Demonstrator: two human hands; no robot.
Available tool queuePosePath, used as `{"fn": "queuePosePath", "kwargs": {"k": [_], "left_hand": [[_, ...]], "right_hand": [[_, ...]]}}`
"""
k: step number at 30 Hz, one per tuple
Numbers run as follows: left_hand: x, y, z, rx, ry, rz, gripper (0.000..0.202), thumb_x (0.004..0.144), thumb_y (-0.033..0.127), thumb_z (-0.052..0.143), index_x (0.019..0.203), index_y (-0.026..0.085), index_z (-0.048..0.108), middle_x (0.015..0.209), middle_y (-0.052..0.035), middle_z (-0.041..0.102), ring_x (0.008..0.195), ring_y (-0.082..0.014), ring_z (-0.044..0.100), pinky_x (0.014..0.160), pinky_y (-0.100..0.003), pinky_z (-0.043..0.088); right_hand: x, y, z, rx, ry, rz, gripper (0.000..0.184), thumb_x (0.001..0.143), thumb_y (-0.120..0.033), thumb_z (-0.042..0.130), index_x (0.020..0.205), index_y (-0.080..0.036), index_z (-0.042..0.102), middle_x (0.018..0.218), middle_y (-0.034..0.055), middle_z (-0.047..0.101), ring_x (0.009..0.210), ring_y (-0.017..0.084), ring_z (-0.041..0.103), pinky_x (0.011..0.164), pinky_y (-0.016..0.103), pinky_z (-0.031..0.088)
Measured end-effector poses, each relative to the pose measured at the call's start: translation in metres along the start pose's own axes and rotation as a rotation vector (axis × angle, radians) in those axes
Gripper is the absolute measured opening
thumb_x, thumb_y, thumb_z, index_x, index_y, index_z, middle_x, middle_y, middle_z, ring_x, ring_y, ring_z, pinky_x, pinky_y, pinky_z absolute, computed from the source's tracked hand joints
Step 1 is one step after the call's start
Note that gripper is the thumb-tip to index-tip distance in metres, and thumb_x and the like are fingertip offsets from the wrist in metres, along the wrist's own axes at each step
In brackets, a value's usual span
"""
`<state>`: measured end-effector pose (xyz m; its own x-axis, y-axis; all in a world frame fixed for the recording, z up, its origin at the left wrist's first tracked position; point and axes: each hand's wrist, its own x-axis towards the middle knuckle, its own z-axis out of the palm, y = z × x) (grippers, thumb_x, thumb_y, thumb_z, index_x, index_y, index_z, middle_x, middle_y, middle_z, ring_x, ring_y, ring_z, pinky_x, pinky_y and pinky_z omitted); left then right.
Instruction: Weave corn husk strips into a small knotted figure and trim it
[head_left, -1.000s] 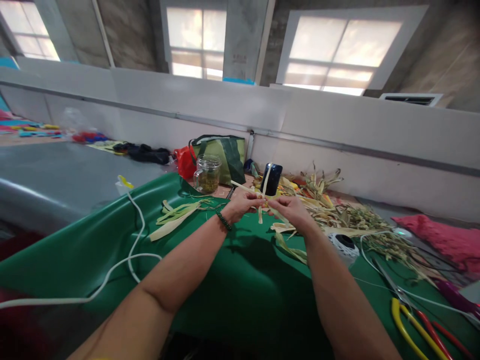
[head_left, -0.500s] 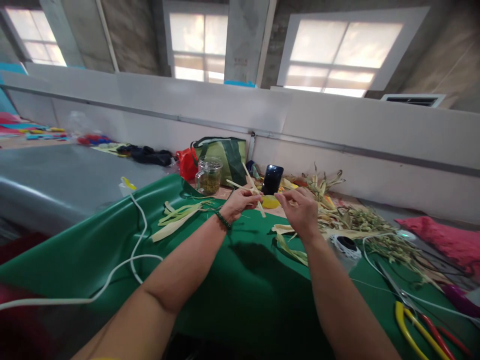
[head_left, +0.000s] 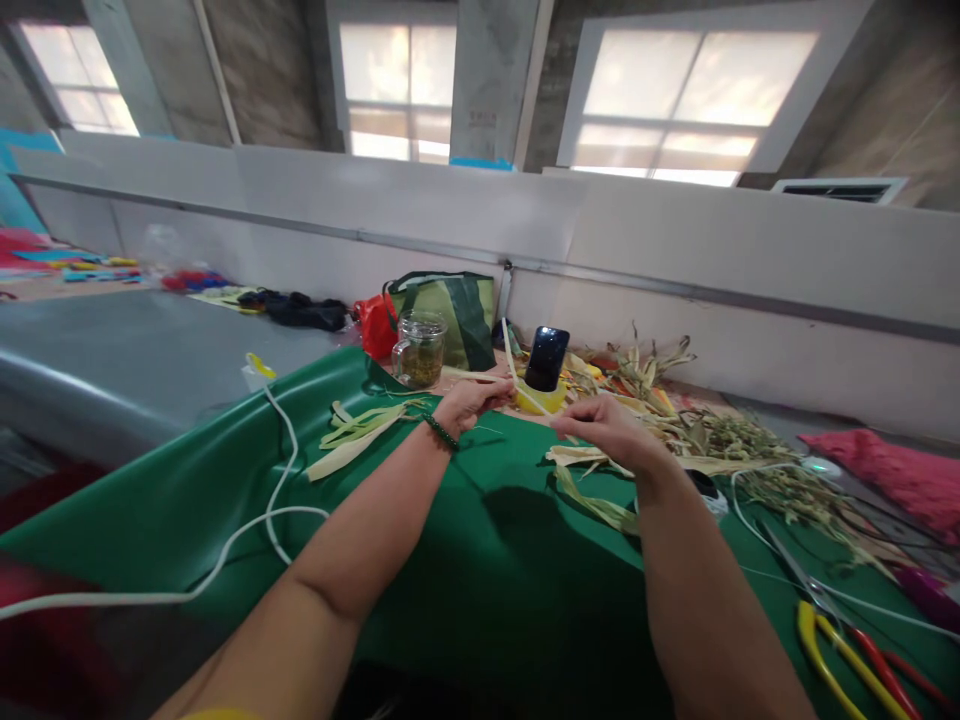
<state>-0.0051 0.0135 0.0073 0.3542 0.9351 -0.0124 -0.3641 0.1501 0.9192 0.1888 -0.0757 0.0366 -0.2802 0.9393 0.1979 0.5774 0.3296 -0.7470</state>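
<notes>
Your left hand (head_left: 475, 402) pinches crossed pale, flat strips of dried husk (head_left: 509, 350) above the far edge of the green-sheeted bench (head_left: 465, 535). Half a second ago your right hand (head_left: 606, 430) hung apart from them; now its fingertips sit lower in view, closed on the end of one strip that slants across from your left fingers. Another strip points up, left of the dark upright phone (head_left: 547, 357). Your right forearm now hides most of the white thread spool with a black core (head_left: 706, 486).
</notes>
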Motion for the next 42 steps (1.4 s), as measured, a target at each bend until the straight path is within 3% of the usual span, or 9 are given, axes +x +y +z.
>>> {"fn": "queuePosePath", "kwargs": {"k": [6,9,13,21,24,29,35,39,42], "left_hand": [[-0.006,0.006,0.001,0.11,0.015,0.013,0.016,0.066,0.014,0.079,0.072,0.009,0.065,0.058,0.0006,0.064,0.05,-0.0042,0.056,0.053,-0.016,0.045],[-0.011,0.002,0.008,0.269,0.004,0.038,0.029,0.075,0.035,0.073,0.065,0.012,0.057,0.047,0.0038,0.057,0.038,-0.004,0.047,0.043,-0.016,0.036],[-0.014,-0.002,0.014,0.338,-0.043,-0.049,0.044,0.08,0.054,0.061,0.066,0.014,0.054,0.051,-0.0008,0.062,0.045,-0.0097,0.057,0.048,-0.019,0.041],[-0.011,-0.005,0.011,0.132,-0.059,0.013,0.027,0.075,0.019,0.073,0.093,0.013,0.054,0.06,0.0,0.066,0.056,-0.0117,0.064,0.061,-0.022,0.05],[-0.011,-0.005,0.009,0.14,-0.103,0.063,0.045,0.076,0.015,0.069,0.116,0.014,0.049,0.062,0.0008,0.067,0.058,-0.0122,0.065,0.062,-0.023,0.051],[-0.012,-0.005,0.007,0.15,-0.222,0.049,0.055,0.076,0.018,0.069,0.126,0.01,0.05,0.067,-0.0035,0.069,0.063,-0.0134,0.068,0.064,-0.022,0.05],[-0.019,-0.001,0.005,0.108,-0.514,0.037,0.087,0.073,0.024,0.071,0.148,0.021,0.027,0.063,0.0013,0.066,0.057,-0.0113,0.064,0.059,-0.021,0.047],[-0.019,-0.002,0.007,0.224,-0.415,0.108,0.093,0.071,0.027,0.074,0.148,0.021,0.024,0.064,0.0028,0.066,0.047,-0.0087,0.058,0.052,-0.019,0.044],[-0.017,-0.004,0.009,0.252,-0.325,0.115,0.065,0.07,0.03,0.077,0.126,0.015,0.049,0.062,0.0035,0.064,0.048,-0.0078,0.058,0.053,-0.019,0.047]], "right_hand": [[0.0,0.004,-0.004,-0.024,0.13,-0.005,0.044,0.07,-0.058,0.061,0.053,-0.017,0.062,0.045,-0.0032,0.041,0.044,0.009,0.03,0.044,0.025,0.022],[0.01,0.011,0.012,-0.165,0.255,-0.078,0.042,0.075,-0.054,0.058,0.055,-0.018,0.064,0.05,-0.0005,0.052,0.049,0.011,0.041,0.049,0.025,0.03],[0.016,0.012,0.029,-0.311,0.256,-0.23,0.033,0.083,-0.043,0.055,0.065,-0.019,0.069,0.063,0.002,0.064,0.06,0.014,0.053,0.059,0.026,0.037],[0.01,0.0,0.043,-0.518,0.108,-0.211,0.034,0.086,-0.03,0.054,0.055,-0.019,0.061,0.052,-0.0017,0.055,0.049,0.01,0.044,0.051,0.024,0.026],[0.012,0.002,0.041,-0.473,0.173,-0.194,0.039,0.088,-0.041,0.053,0.056,-0.02,0.063,0.052,-0.001,0.056,0.049,0.011,0.045,0.051,0.025,0.027],[0.02,0.017,0.035,-0.328,0.577,-0.032,0.039,0.084,-0.054,0.052,0.074,-0.021,0.07,0.065,0.0029,0.065,0.059,0.016,0.054,0.057,0.026,0.036],[0.029,0.024,0.033,0.086,0.553,0.017,0.055,0.072,-0.07,0.054,0.068,-0.016,0.068,0.062,0.0047,0.064,0.056,0.015,0.053,0.053,0.028,0.039],[0.028,0.016,0.032,0.252,0.655,-0.004,0.049,0.062,-0.065,0.068,0.058,-0.016,0.065,0.053,0.0008,0.056,0.051,0.012,0.046,0.05,0.027,0.038],[0.026,0.013,0.031,0.328,0.67,-0.005,0.048,0.06,-0.064,0.07,0.054,-0.017,0.062,0.052,0.0012,0.057,0.05,0.012,0.047,0.05,0.027,0.04]]}}
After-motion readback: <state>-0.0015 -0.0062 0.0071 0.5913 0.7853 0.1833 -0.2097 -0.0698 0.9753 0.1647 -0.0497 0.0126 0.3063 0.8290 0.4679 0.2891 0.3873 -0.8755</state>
